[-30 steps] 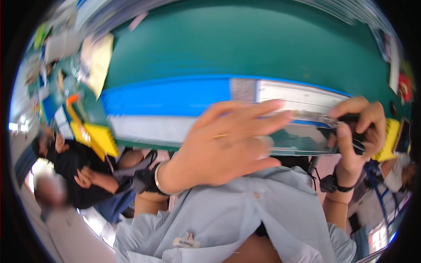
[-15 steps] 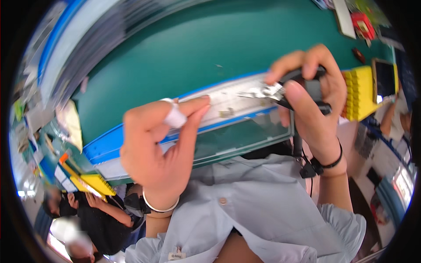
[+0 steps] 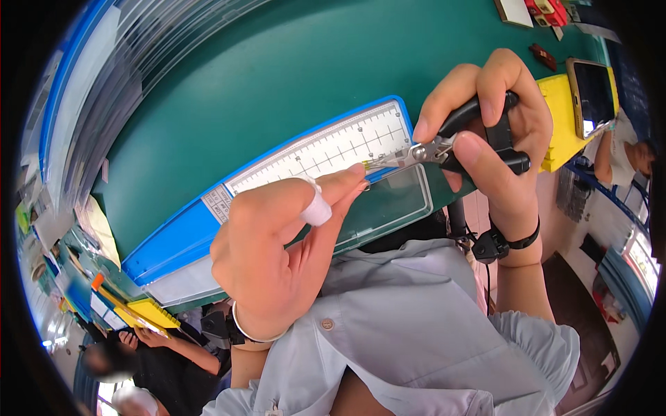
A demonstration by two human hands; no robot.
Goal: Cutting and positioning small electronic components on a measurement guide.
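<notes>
My left hand (image 3: 270,239), with a white wrap (image 3: 317,209) on one finger, pinches a tiny yellowish piece (image 3: 366,165) between thumb and forefinger. Fingertips cover most of that piece, so its kind cannot be told. My right hand (image 3: 513,149) is closed round the black handles of small pliers (image 3: 424,152) with slim pointed metal jaws. The jaw tips reach the piece at my left fingertips; whether they grip it is too small to tell. Beneath both lies a long blue tray (image 3: 166,239) with a white ruled scale (image 3: 329,147) along its inside.
A clear lid (image 3: 388,208) lies along the tray's near side on the green tabletop (image 3: 291,76). At the right, a phone (image 3: 593,97) rests on a yellow holder (image 3: 558,118). Stacked clear sheets (image 3: 152,48) stand at far left. Another person (image 3: 173,360) sits at lower left.
My hands have drawn together, bringing the plier tips to my left fingertips. My left hand has moved right along the tray. The view has shifted slightly.
</notes>
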